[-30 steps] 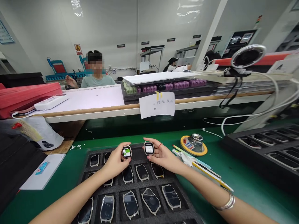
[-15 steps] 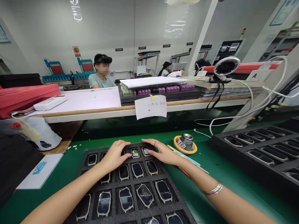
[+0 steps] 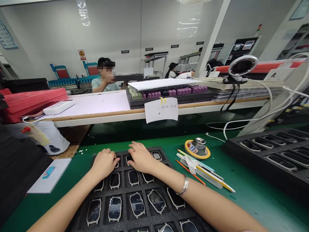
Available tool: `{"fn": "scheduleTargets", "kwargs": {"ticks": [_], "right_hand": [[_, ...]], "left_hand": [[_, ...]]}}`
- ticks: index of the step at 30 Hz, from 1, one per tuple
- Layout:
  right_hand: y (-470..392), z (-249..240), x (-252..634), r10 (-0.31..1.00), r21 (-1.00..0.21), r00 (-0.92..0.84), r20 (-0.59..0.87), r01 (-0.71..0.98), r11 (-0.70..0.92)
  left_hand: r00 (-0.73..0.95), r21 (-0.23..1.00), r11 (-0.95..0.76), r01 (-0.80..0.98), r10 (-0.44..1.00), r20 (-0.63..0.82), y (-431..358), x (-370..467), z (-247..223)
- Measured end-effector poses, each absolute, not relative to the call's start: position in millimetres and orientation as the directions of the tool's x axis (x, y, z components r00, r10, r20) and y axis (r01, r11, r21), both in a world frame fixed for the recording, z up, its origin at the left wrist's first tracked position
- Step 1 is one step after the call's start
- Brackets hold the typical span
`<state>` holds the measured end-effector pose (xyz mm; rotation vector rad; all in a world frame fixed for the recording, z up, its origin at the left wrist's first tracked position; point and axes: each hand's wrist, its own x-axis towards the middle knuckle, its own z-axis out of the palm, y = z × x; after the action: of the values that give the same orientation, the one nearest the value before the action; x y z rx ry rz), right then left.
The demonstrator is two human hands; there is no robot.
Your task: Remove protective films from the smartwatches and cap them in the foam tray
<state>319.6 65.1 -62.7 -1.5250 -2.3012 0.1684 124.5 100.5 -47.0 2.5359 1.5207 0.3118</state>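
A black foam tray (image 3: pixel 124 193) lies before me, with light-framed watch cases (image 3: pixel 114 208) with dark screens in its separate pockets. My left hand (image 3: pixel 104 163) rests over the back row at the left, thumb apart from the bent fingers, partly covering a watch case there. Just to its right, my right hand (image 3: pixel 142 159) reaches over the same row with fingers stretched out. Its thumb and forefinger are at the edges of another watch case (image 3: pixel 129 159); firm contact cannot be made out. Further right in that row, a watch case (image 3: pixel 156 156) has a lit screen.
Right of the tray lie a metal-topped dispenser with a yellow rim (image 3: pixel 198 149), pens (image 3: pixel 193 174) and a second foam tray (image 3: pixel 263 158). A white pad (image 3: pixel 49 180) is at left. Beyond runs a raised shelf (image 3: pixel 103 119); a co-worker (image 3: pixel 105 77) sits behind it.
Both hands have moved left along the back row. My right hand has left the rightmost watch case, uncovering its lit screen. The view has shifted slightly, and the co-worker has raised a hand.
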Motion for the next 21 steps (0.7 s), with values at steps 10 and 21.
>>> {"fn": "scheduleTargets", "kwargs": {"ticks": [10, 21], "right_hand": [[63.4, -71.3, 318.1, 0.900, -0.242, -0.340, 0.272, 0.881, 0.406], [40.9, -69.4, 308.0, 0.825, -0.238, -0.454, 0.336, 0.807, 0.540]], "left_hand": [[0.438, 0.722, -0.340, 0.602, 0.897, 0.057, 99.5, 105.2, -47.6], [0.251, 0.998, -0.065, 0.000, 0.966, 0.063, 59.6, 143.8, -26.1]]}}
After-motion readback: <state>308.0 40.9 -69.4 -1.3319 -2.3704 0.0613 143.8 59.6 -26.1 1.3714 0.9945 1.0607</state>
